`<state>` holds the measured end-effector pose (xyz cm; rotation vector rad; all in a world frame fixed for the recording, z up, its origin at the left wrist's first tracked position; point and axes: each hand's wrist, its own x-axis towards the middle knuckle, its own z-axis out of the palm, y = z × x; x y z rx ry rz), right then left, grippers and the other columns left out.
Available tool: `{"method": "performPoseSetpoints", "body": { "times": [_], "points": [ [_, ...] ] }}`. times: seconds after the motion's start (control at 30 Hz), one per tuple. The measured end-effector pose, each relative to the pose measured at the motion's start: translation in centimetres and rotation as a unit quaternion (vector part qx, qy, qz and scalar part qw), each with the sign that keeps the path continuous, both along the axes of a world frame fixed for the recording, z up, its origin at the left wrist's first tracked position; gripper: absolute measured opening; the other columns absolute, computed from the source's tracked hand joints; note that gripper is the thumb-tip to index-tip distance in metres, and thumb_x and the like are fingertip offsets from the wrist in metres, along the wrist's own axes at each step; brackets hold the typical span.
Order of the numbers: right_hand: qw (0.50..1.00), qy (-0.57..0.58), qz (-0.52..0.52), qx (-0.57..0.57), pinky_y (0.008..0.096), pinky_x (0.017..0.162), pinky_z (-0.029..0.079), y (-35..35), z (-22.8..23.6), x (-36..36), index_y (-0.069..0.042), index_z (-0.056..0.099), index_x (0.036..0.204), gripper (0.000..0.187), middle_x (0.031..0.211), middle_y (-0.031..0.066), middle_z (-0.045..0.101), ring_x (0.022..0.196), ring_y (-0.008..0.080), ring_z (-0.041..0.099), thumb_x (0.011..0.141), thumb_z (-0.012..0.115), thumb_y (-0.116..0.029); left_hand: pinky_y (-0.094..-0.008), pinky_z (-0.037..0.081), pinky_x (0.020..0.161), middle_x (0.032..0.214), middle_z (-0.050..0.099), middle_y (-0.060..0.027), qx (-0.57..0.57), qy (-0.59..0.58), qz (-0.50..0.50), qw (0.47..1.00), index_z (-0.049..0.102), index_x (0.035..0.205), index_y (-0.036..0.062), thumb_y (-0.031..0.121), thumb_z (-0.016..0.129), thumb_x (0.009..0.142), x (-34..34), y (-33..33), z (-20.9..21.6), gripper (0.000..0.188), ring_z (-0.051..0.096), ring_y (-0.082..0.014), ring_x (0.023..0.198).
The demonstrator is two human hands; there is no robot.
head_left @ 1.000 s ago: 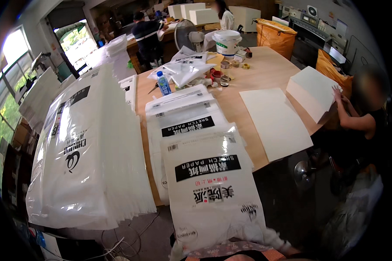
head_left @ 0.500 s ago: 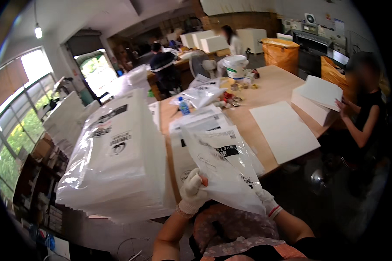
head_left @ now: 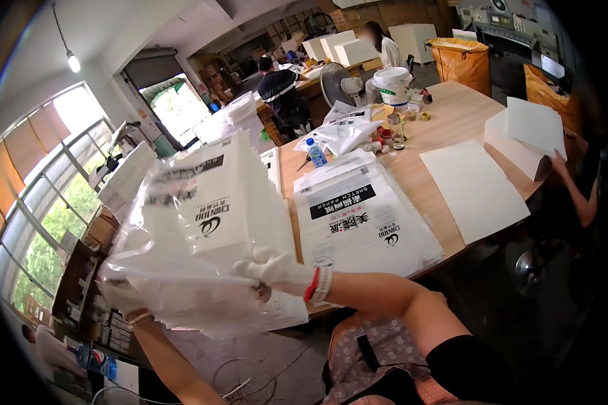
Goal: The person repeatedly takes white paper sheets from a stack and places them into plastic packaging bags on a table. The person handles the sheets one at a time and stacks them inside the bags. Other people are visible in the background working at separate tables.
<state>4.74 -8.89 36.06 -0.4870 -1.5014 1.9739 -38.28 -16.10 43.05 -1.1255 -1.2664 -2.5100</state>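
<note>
A tall stack of white paper packs in clear printed plastic (head_left: 250, 202) stands to my left. At its near edge, both my gloved hands hold a clear plastic bag (head_left: 182, 273) stretched over the stack. My right hand (head_left: 277, 270), its arm reaching across leftward, is closed on the bag's right side. My left hand (head_left: 123, 297) is closed at the bag's left corner; its fingers are partly hidden by the plastic. On the wooden table (head_left: 452, 115), right of my right hand, lies a flat pile of printed plastic bags (head_left: 365, 223).
A blue-labelled bottle (head_left: 315, 153), crumpled plastic (head_left: 348, 128), jars and a white bucket (head_left: 393, 88) stand farther back. White board (head_left: 476, 189) lies at right, where a co-worker's hand (head_left: 559, 162) touches a white stack (head_left: 513, 142). A fan (head_left: 336, 84) stands beyond the table.
Both hands moved left, from in front of my body to the tall stack, with the plastic bag. The pile of bags in the middle is now uncovered. My view has shifted left.
</note>
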Motion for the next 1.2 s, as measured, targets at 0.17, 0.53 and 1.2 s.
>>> {"method": "performPoseSetpoints", "body": {
  "times": [0.17,0.53,1.2],
  "points": [
    [0.990,0.101,-0.013,0.099,0.0254,0.058,0.050,-0.8,-4.7,-1.8,0.002,0.051,0.107,0.030,0.080,0.0060,0.057,0.067,0.0112,0.055,0.096,0.048,-0.025,-0.0344,0.043,0.077,0.101,0.051,-0.0144,-0.084,-0.076,-0.055,0.992,0.053,0.104,-0.0021,0.019,0.049,0.086,6.3,-2.5,-13.1,0.029,0.050,-0.0252,0.092],
    [0.930,-0.182,-0.266,-0.177,0.0270,0.068,0.052,-8.6,-27.0,21.9,-0.001,0.052,0.117,0.029,0.095,0.0078,0.062,0.083,0.0137,0.062,0.095,0.049,-0.019,-0.0537,0.030,0.100,0.135,0.040,-0.0195,-0.399,0.539,-0.174,0.721,0.054,0.120,0.0109,0.023,0.059,0.080,41.8,11.8,-36.5,0.042,0.042,-0.0397,0.118],
    [0.601,-0.604,-0.347,0.391,0.0416,0.098,0.038,2.5,-32.1,46.2,-0.002,0.046,0.125,0.073,0.120,0.0190,0.054,0.115,0.0359,0.048,0.067,0.075,-0.036,-0.0655,0.015,0.101,0.136,0.041,-0.0143,-0.322,0.698,-0.280,0.575,0.059,0.118,0.0137,0.042,0.065,0.074,50.4,13.9,-36.4,0.053,0.032,-0.0433,0.125]
  ]
}}
